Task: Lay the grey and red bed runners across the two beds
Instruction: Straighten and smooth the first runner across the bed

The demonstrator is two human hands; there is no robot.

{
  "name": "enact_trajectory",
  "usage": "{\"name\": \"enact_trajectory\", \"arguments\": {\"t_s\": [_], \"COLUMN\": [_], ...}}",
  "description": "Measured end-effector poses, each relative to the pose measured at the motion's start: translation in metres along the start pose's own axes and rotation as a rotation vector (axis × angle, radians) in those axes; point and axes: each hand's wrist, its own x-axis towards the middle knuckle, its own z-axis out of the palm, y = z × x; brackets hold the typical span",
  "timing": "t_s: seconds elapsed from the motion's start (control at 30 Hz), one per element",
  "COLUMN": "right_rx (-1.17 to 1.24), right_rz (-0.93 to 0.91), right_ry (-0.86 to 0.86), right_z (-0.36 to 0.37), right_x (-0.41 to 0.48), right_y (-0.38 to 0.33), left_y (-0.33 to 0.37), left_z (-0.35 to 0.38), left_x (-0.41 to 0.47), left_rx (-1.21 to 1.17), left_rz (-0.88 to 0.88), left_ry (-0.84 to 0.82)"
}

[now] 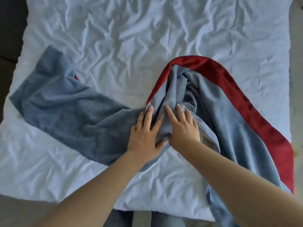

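Pressing on the bunched middle of the grey and red bed runner [65,108] with left hand [145,133] and right hand [183,126] side by side, fingers [170,113] spread apart, flat on cloth. Lies twisted across the wrinkled white bed [147,38], grey end flat at left, red edge curving at right.

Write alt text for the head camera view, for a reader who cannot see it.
A left hand and a right hand press side by side on the bunched middle of a grey bed runner with a red border, which lies crumpled across a wrinkled white bed cover. The runner's right end trails off the bed's near edge.
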Motion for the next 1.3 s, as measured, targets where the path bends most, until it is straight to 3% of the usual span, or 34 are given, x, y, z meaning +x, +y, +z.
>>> {"name": "enact_trajectory", "arguments": {"t_s": [0.17, 0.3, 0.5, 0.67, 0.83, 0.93, 1.03, 1.1, 1.2, 1.3], "right_rx": [-0.170, -0.207, -0.102, -0.238, -0.285, -0.214, -0.112, -0.005, 0.151, 0.259], "right_rz": [-0.128, -0.088, -0.019, 0.019, 0.233, 0.237, 0.095, -0.002, -0.206, -0.318], "right_ry": [0.230, 0.103, 0.142, 0.021, -0.218, -0.155, -0.019, 0.063, 0.247, 0.411], "right_z": [0.038, 0.044, 0.051, 0.075, 0.103, 0.096, 0.087, 0.078, 0.061, 0.036], "right_x": [0.008, 0.009, -0.035, -0.109, -0.142, -0.135, -0.125, -0.112, -0.074, -0.020], "right_y": [0.030, 0.048, 0.070, 0.102, 0.120, 0.102, 0.071, 0.037, -0.031, -0.108], "left_y": [-0.021, -0.010, 0.023, 0.025, 0.030, 0.033, 0.027, 0.013, -0.027, -0.093], "left_z": [0.060, 0.074, 0.075, 0.085, 0.112, 0.111, 0.094, 0.074, 0.039, -0.004], "left_x": [-0.045, -0.039, -0.027, -0.033, -0.065, -0.063, -0.061, -0.061, -0.049, -0.017], "left_rx": [0.065, 0.119, 0.091, 0.113, 0.198, 0.191, 0.033, -0.239, -0.533, -0.485], "left_rz": [0.137, 0.125, 0.051, 0.065, 0.185, 0.173, 0.223, 0.264, 0.217, 0.097], "left_ry": [-0.058, -0.032, -0.036, -0.038, -0.108, -0.171, -0.203, -0.077, 0.302, 0.541]}}
